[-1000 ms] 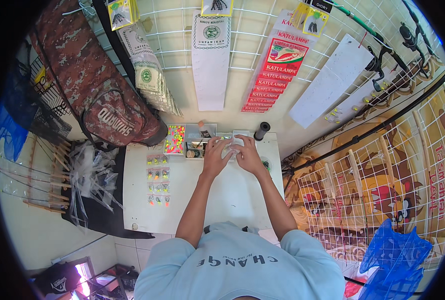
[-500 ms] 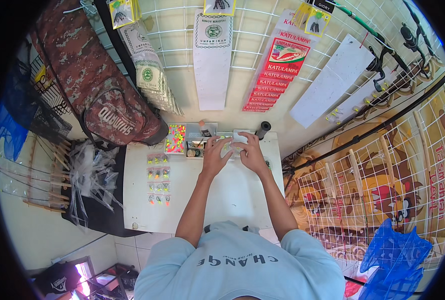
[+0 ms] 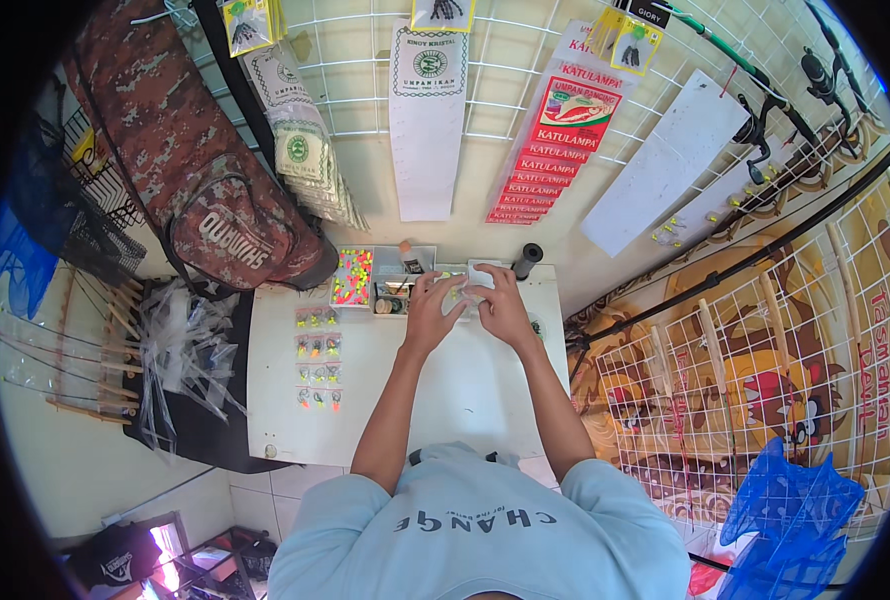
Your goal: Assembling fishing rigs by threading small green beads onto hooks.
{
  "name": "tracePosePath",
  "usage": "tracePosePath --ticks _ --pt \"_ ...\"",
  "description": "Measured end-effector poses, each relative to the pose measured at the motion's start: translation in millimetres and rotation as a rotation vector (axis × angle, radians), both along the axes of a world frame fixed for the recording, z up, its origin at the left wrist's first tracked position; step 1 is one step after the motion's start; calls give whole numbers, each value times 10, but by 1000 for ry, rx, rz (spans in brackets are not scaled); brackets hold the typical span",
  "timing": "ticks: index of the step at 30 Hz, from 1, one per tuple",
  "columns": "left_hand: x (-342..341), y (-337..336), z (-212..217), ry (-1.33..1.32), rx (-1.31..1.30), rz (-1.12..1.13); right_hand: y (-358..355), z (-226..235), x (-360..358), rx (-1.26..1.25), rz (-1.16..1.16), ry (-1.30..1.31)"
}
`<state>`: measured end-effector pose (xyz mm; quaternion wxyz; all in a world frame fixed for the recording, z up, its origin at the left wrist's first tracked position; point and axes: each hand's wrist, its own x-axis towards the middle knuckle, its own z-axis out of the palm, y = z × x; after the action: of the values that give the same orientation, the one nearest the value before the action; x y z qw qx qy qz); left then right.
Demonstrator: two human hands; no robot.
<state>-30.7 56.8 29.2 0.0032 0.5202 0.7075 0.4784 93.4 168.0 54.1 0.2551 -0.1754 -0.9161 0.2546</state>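
Note:
At the far side of the white table [image 3: 420,410], my left hand [image 3: 431,312] and my right hand [image 3: 503,308] face each other with bent fingers. Between their fingertips is a small clear plastic bag [image 3: 454,297] with a hint of yellow-green; its contents are too small to make out. Just beyond my hands stands a grey compartment tray [image 3: 389,268] holding a small bottle [image 3: 409,257]. Left of it sits a box of bright pink, yellow and green beads or floats [image 3: 351,277]. Rows of small clear packets [image 3: 318,348] with colourful pieces lie left of my left arm.
A black cylinder [image 3: 528,259] stands at the table's far right. A camouflage rod bag [image 3: 215,190] leans at the left, above a heap of clear plastic [image 3: 190,335]. Hanging bait packets [image 3: 555,140] and fishing rods line the wire grid behind. Blue netting [image 3: 790,510] hangs at the right.
Almost nothing differs. Both hands stay in the same place around the small bag, and the view has shifted very slightly.

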Motion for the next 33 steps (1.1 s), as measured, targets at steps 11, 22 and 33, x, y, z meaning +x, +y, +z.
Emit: tracePosePath --ticks 11,22,33 --pt "-15 -11 -15 13 7 4 22 86 40 -6 -1 35" --pt "-5 6 3 -27 -22 -11 26 1 14 -62 25 14" --pt "-13 -32 -22 -21 -13 21 -14 10 22 -151 -17 116"
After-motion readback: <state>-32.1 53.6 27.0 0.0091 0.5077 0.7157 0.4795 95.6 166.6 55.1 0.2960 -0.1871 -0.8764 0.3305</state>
